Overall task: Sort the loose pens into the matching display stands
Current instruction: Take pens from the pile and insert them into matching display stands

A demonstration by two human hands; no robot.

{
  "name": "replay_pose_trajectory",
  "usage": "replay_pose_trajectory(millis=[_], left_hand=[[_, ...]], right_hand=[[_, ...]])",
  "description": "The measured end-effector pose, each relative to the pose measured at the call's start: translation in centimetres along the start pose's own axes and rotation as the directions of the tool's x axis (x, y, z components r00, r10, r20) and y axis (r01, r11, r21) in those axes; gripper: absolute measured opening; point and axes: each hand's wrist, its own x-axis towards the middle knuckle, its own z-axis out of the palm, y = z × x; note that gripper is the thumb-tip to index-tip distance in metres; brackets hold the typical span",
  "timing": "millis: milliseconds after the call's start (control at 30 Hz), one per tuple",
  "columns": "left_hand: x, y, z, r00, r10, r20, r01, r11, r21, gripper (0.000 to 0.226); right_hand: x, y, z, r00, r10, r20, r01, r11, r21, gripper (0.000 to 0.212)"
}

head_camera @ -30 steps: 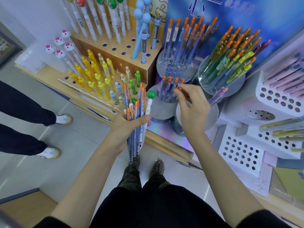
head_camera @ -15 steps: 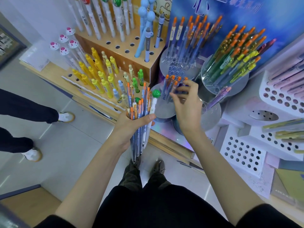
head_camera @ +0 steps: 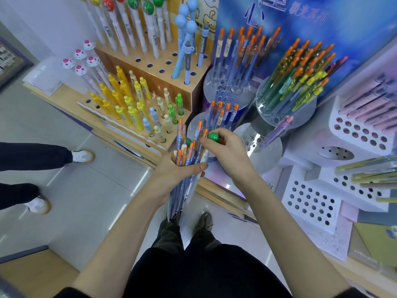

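Head view looks down at a long counter (head_camera: 64, 97) full of pen stands. Biggest is the wooden stand (head_camera: 150, 69) at the back, with tall white pens that have round ball tops (head_camera: 148, 29) standing in its holes, so each kind has its own spot and is easy to see. Next to it are clear round stands (head_camera: 227, 93) holding blue pens with orange tops (head_camera: 240, 50), and a lower round stand (head_camera: 222, 117) with a few more of the same kind. Down in the middle, the left hand (head_camera: 178, 175) is wrapped tight around a bunch of loose pens (head_camera: 184, 168), held upright like flowers so the tops show and one can be picked out. Most in the bunch have orange tops, so they likely belong in the round stands. The right hand (head_camera: 227, 153) has reached over the bunch. Its fingers (head_camera: 206, 143) are almost shut, pinching a green ball top (head_camera: 213, 137) on one white pen that sits at the right edge of the bunch. That pen looks like the ball-top ones in the wooden stand, so I think it should go there next.
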Motion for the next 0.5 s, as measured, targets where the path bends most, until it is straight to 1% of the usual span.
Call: replay_pose_trajectory(millis=[100, 167, 233, 300, 400, 500], left_hand=[[0.0, 0.2, 0.0, 1.000, -0.002, 0.013, 0.002, 1.000, 0.013, 0.050], [0.0, 0.3, 0.1, 1.000, -0.008, 0.022, 0.007, 0.999, 0.034, 0.043], [0.0, 0.4, 0.2, 1.000, -0.010, 0.026, 0.008, 0.997, 0.081, 0.036], [0.1, 0.5, 0.4, 1.000, -0.010, 0.021, 0.007, 0.994, 0.109, 0.031], [0.4, 0.9, 0.3, 0.999, -0.018, 0.031, 0.013, 0.991, 0.132, 0.020], [0.3, 0.7, -0.1, 0.995, -0.066, 0.079, 0.049, 0.979, 0.196, 0.015]], right_hand=[[0.0, 0.0, 0.4, 0.997, 0.022, -0.078, -0.021, 1.000, 0.013, 0.013], [0.0, -0.1, 0.8, 0.985, 0.021, -0.169, -0.017, 1.000, 0.023, 0.011], [0.1, -0.2, 1.0, 0.969, 0.006, -0.247, -0.008, 1.000, -0.006, 0.010], [0.2, -0.3, 1.2, 0.960, 0.004, -0.279, -0.003, 1.000, 0.003, 0.010], [0.5, -0.5, 1.3, 0.935, 0.025, -0.353, 0.009, 0.995, 0.096, 0.009], [0.9, -1.3, 0.2, 0.879, 0.015, -0.477, 0.104, 0.969, 0.223, 0.007]])
